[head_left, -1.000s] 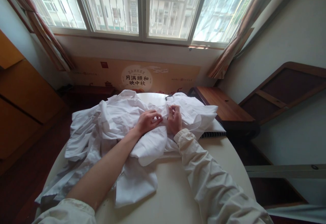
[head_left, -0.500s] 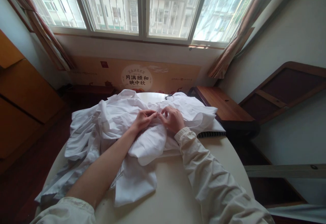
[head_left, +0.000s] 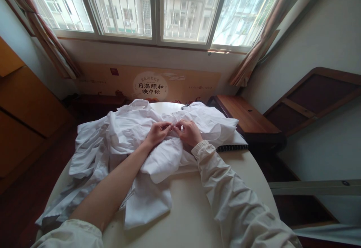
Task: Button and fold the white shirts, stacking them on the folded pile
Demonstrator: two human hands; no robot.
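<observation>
Crumpled white cloth (head_left: 126, 127), which looks like a garment with sleeves, covers the far and left parts of a round cream table (head_left: 194, 206). Over its middle, my left hand (head_left: 158, 133) and my right hand (head_left: 189, 131) meet fingertip to fingertip. Both hands are closed in a pinch on the white cloth; any small item between the fingertips is too small to make out. A loose fold of the cloth hangs below my hands, and one part lies flat toward the near edge.
A dark striped item (head_left: 232, 148) shows under the cloth at the right. Behind the table stand a wooden side table (head_left: 248, 114) at right and a printed board (head_left: 197, 78) below the window. Orange cabinets (head_left: 25, 108) are at left.
The view has shifted very slightly. Both hands remain together on the cloth, with only small finger movement at the fingertips.
</observation>
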